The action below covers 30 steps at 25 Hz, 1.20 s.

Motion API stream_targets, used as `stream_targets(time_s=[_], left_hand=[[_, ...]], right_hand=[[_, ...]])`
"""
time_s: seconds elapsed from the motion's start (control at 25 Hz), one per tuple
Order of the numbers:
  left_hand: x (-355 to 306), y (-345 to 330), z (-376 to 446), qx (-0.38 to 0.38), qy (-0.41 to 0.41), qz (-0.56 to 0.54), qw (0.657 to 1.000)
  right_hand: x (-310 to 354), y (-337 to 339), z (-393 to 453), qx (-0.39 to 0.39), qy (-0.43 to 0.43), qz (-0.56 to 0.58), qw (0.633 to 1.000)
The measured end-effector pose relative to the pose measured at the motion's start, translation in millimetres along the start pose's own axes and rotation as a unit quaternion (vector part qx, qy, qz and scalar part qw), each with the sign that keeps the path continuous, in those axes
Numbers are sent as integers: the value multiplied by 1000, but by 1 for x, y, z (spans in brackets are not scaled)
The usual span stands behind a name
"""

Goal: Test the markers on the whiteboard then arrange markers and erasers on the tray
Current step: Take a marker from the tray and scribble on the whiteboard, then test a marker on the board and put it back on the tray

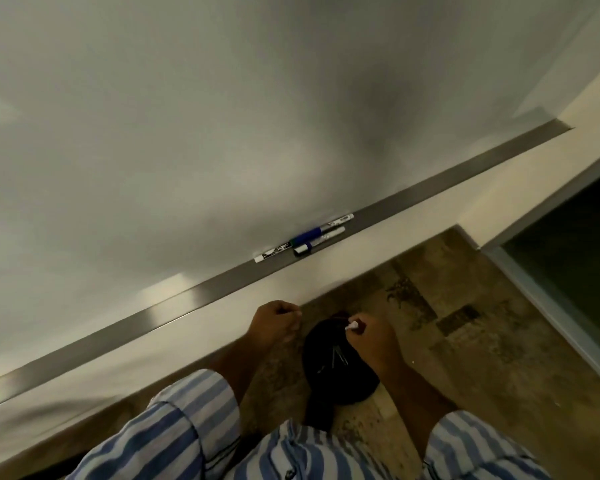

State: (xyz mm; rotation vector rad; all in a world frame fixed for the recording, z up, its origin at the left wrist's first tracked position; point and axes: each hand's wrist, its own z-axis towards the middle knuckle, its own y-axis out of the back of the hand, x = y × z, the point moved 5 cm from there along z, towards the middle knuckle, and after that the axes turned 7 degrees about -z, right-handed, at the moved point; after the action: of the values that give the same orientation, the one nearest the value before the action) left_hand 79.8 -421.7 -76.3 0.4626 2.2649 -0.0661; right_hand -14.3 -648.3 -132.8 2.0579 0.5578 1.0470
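Note:
The whiteboard (222, 116) fills the upper view, and its metal tray (430, 192) runs diagonally below it. Several markers lie together on the tray: a white one with black print (272, 253), a blue-capped one (326, 228) and a third (321, 241) in front of them. My right hand (371, 337) pinches a marker (352, 326) with a white end, held below the tray over a black container (336, 368). My left hand (276, 322) is curled into a fist just to the left, a little apart from the marker. Whether the fist holds anything is hidden.
The black container below my hands holds several thin pens. Below the tray come a pale wall strip (326, 271) and then patterned brown flooring (465, 323). A dark glass panel with a metal frame (568, 271) stands at the right. My striped sleeves fill the bottom.

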Motion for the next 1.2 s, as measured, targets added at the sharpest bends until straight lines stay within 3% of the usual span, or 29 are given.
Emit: stream_targets(time_s=[0.24, 0.68, 0.84, 1.04, 1.2], left_hand=[[10, 4, 3, -4, 18, -3, 1000], [-12, -1, 29, -13, 5, -53, 998], [-36, -1, 44, -29, -11, -102, 994], [-67, -1, 61, -82, -71, -117, 987], [-74, -3, 73, -92, -46, -155, 983]], right_hand=[[-3, 0, 2, 51, -18, 6, 999], [46, 35, 36, 12, -1, 100, 995], [75, 51, 57, 6, 26, 89, 996], [109, 79, 95, -55, 60, 74, 994], [123, 83, 124, -17, 73, 45, 996]])
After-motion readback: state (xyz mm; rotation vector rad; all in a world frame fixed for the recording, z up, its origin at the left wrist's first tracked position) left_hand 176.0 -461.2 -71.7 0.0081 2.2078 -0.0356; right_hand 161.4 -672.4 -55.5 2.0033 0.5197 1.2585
